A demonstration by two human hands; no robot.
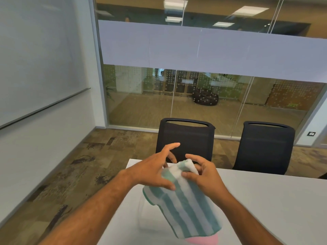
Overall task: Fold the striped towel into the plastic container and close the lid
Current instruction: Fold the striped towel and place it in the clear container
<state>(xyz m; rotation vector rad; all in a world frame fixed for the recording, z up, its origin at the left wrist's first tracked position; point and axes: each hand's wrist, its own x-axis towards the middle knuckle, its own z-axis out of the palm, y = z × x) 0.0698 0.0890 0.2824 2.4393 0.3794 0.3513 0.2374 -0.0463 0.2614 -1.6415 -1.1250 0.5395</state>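
The green-and-white striped towel (187, 207) is held up above the white table (265, 200), hanging down towards me with a pink band at its lower edge. My left hand (152, 172) grips its upper left part, thumb pressed on the cloth and forefinger stretched out. My right hand (203, 175) pinches the top edge from the right. A clear plastic container (143, 216) stands on the table under the towel, mostly hidden by it; I cannot make out its lid.
Two black mesh office chairs (185, 138) (265, 147) stand at the table's far side. A glass wall lies behind them, a whiteboard (39, 59) hangs on the left wall, and patterned carpet floor (70, 165) runs along the table's left edge.
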